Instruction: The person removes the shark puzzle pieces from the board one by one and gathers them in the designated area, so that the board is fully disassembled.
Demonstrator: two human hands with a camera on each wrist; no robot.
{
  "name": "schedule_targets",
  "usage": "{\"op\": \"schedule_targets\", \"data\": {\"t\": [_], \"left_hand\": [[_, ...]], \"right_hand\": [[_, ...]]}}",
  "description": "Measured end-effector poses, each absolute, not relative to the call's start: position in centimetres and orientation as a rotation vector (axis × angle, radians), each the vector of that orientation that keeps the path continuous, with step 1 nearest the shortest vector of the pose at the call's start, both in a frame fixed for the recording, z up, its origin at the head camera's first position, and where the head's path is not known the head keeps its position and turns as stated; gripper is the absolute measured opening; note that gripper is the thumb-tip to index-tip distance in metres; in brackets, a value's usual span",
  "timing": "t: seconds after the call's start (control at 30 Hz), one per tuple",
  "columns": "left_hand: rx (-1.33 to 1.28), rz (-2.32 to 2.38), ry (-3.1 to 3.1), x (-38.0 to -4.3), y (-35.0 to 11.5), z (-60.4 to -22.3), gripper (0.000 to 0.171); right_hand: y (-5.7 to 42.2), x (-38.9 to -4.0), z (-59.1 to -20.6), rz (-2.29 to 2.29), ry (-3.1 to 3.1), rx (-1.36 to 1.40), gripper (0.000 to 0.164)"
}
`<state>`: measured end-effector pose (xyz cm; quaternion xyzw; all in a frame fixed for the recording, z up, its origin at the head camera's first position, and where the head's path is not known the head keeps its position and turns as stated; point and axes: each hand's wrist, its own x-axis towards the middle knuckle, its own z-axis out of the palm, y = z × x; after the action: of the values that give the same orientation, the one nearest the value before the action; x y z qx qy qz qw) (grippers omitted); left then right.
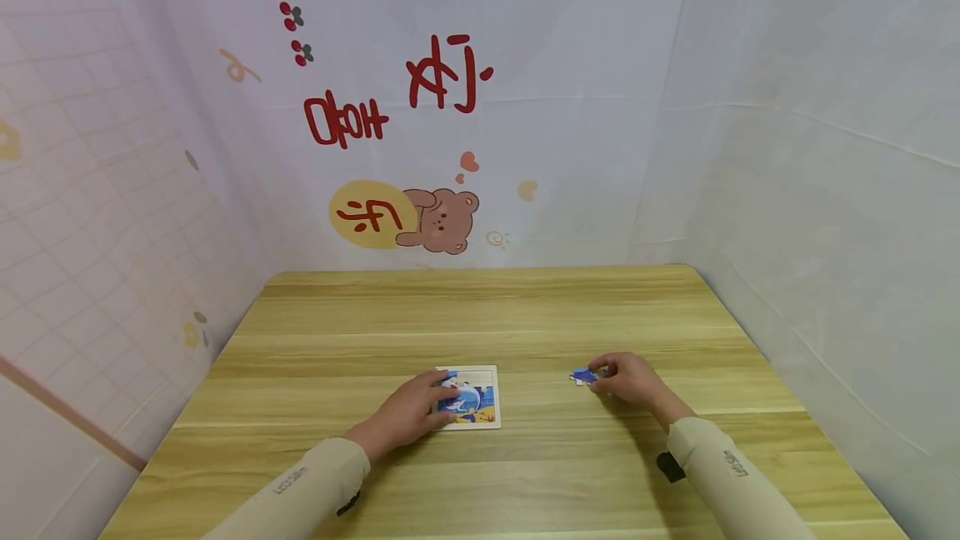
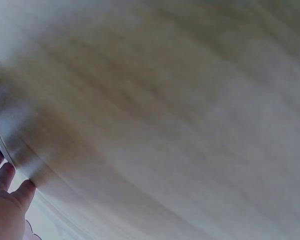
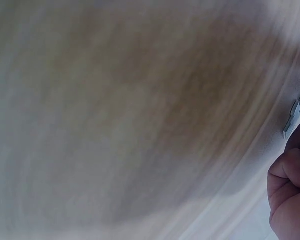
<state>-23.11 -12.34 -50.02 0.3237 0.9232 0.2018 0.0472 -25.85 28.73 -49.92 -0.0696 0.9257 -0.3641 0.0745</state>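
A square jigsaw puzzle board (image 1: 497,397) with a pale frame lies on the wooden table, left of centre. Blue, white and yellow picture parts show inside it, and a plain strip shows along its top. My left hand (image 1: 412,407) rests over the board's left side with the fingers spread; in the left wrist view its fingertips (image 2: 26,190) touch down near the board's edge. Off to the right, my right hand (image 1: 632,377) pinches a blue and white jigsaw piece (image 1: 581,377) between thumb and fingers, low over the table. The right wrist view catches the piece (image 3: 294,116) edge-on.
The wood-grain table (image 1: 525,490) runs back to a white cloth wall (image 1: 570,190) printed with a bear and red characters. More cloth walls rise along the left and right sides. A dark band (image 1: 671,467) hangs under the right sleeve.
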Motion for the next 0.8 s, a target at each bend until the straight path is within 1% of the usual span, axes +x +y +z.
{"op": "schedule_targets", "data": {"t": [0.17,0.37,0.6,0.8], "left_hand": [[0.984,0.593,2.824,-23.1,-12.5,-50.1,0.044],[0.956,0.571,2.827,-23.3,-12.3,-50.1,0.043],[0.885,0.618,2.837,-23.3,-12.4,-50.2,0.043],[0.938,0.630,2.894,-23.2,-13.3,-50.4,0.038]], "right_hand": [[28.5,-25.6,-49.6,-1.066,2.777,-0.204,0.031],[27.4,-25.7,-48.9,-1.059,2.813,-0.184,0.037],[23.1,-25.9,-48.2,-1.095,2.800,-0.198,0.031],[18.5,-26.1,-47.8,-1.127,2.771,-0.240,0.028]]}}
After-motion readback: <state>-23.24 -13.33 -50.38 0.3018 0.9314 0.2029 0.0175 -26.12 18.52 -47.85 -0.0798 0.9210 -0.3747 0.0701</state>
